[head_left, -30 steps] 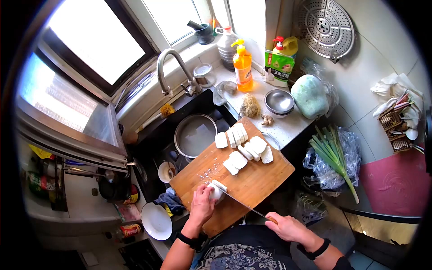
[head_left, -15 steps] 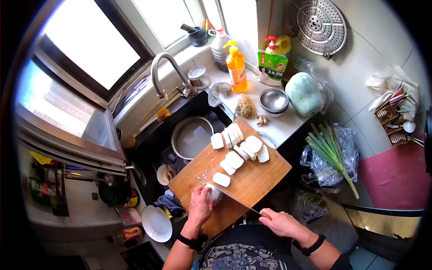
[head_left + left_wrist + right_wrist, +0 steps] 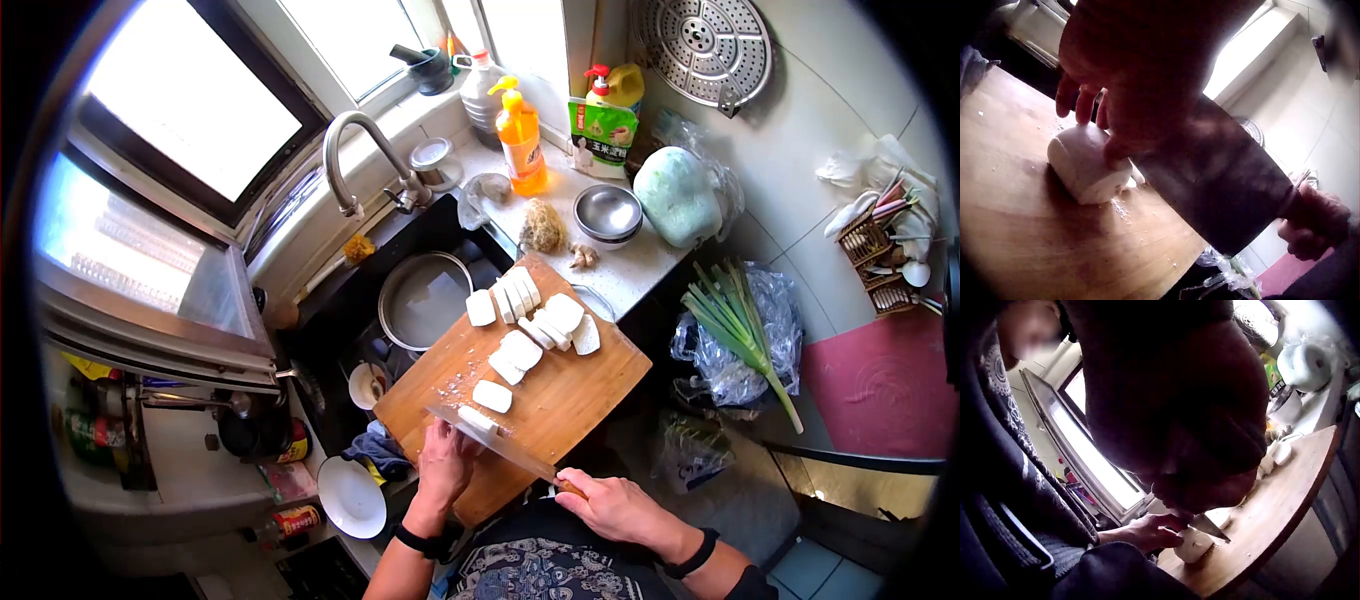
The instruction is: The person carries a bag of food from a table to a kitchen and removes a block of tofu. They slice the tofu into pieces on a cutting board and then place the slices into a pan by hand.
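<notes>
My left hand point(image 3: 446, 462) grips a smooth, rounded white block point(image 3: 1082, 165) at the near left of a wooden cutting board point(image 3: 590, 395); in the left wrist view its fingertips and thumb press on it. With my right hand point(image 3: 612, 503) I hold a broad kitchen knife point(image 3: 500, 448) by its wooden handle. The blade stretches left across the board, right beside the left hand and the block. A cut white slice point(image 3: 478, 419) lies just past the blade. Farther up the board are a single slice point(image 3: 492, 397) and several groups of slices point(image 3: 520, 350).
Behind the board, a black sink point(image 3: 330, 320) holds a round metal pan point(image 3: 427, 340). A white plate point(image 3: 350, 497) stands to the left. On the counter are metal bowls point(image 3: 608, 211), a soap bottle point(image 3: 520, 145) and a pale green melon point(image 3: 676, 197). Leeks point(image 3: 735, 325) lie at right.
A slice has come off the block and lies apart on the board. The knife has moved left over the block, its blade now seen broadside; the right hand has shifted slightly left.
</notes>
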The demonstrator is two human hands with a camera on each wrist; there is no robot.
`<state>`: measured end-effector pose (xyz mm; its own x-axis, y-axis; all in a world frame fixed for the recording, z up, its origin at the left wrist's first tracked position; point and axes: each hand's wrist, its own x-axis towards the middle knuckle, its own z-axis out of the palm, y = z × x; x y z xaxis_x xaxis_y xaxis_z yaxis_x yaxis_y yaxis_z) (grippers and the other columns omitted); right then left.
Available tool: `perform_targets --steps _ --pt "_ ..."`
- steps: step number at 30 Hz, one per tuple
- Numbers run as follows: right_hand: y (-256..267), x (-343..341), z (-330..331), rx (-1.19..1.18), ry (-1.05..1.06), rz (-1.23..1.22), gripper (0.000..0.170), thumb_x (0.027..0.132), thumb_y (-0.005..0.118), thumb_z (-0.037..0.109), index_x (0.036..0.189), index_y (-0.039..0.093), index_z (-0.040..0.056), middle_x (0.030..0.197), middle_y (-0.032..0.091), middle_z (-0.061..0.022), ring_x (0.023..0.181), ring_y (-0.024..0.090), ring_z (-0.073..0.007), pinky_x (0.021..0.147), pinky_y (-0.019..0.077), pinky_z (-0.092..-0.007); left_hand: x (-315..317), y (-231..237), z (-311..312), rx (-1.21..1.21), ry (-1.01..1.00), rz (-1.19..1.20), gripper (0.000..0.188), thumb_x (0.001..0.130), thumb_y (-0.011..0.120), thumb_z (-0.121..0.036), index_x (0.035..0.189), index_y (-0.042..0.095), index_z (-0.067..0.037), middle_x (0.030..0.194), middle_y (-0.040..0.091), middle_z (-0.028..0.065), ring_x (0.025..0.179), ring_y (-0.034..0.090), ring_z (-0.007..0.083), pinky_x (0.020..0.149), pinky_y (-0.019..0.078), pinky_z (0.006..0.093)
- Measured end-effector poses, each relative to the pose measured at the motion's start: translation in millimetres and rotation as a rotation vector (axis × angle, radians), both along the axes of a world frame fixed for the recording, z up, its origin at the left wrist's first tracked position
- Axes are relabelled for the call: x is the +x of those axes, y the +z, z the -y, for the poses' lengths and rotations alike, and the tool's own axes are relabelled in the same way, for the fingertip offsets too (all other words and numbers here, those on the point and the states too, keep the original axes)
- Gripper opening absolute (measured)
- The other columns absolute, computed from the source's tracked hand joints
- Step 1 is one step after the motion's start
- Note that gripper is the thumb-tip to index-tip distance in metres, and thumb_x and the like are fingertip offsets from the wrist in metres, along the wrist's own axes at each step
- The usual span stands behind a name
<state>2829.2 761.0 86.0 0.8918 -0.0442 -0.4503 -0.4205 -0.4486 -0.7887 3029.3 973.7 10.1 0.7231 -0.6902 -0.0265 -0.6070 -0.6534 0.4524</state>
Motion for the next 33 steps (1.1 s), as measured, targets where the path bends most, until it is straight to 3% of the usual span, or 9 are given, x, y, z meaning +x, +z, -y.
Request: perform_targets --steps 5,9,18,28,33 --pt "7 -2 7 0.066 0.004 -0.072 0.035 0.102 0.054 0.036 0.128 0.051 0.0115 0.097 0.071 -0.0188 0.086 0.068 -0.0420 0.074 0.0555 -0.0480 1 -3 -1 -0.067 -0.010 0.000 0.045 0.080 0.071 -0.007 0.123 0.059 -0.004 0.119 0.057 0.0190 0.105 0.057 0.0417 0.088 0.0511 0.0479" --pt "11 -7 10 0.067 0.000 -0.071 0.031 0.102 0.053 0.036 0.121 0.049 0.0126 0.090 0.070 -0.0240 0.085 0.066 -0.0464 0.072 0.0529 -0.0540 3 -2 1 -0.074 -0.003 -0.034 0.048 0.079 0.071 -0.005 0.125 0.058 -0.003 0.119 0.057 0.0193 0.105 0.057 0.0420 0.088 0.0508 0.0474" --pt "-8 62 0 0.116 0.060 -0.059 0.030 0.103 0.049 0.037 0.120 0.048 0.0120 0.089 0.068 -0.0269 0.087 0.065 -0.0488 0.075 0.0524 -0.0558 6 -5 2 -0.069 0.019 -0.078 0.055 0.077 0.072 -0.003 0.130 0.056 -0.004 0.129 0.053 0.0214 0.112 0.054 0.0436 0.095 0.0483 0.0488" --pt "6 41 16 0.192 0.048 -0.211 0.031 0.102 0.050 0.038 0.119 0.050 0.0126 0.093 0.069 -0.0257 0.088 0.065 -0.0480 0.075 0.0523 -0.0556 7 -8 -1 -0.077 0.028 -0.098 0.050 0.077 0.069 -0.001 0.125 0.057 -0.001 0.125 0.055 0.0231 0.110 0.054 0.0440 0.095 0.0477 0.0488" --pt "-27 70 -2 0.117 0.043 -0.044 0.035 0.103 0.050 0.039 0.126 0.051 0.0125 0.090 0.070 -0.0231 0.085 0.067 -0.0459 0.074 0.0541 -0.0525 7 -7 1 -0.067 0.010 -0.071 0.050 0.075 0.068 0.001 0.124 0.056 0.001 0.125 0.054 0.0230 0.111 0.053 0.0439 0.095 0.0474 0.0478"
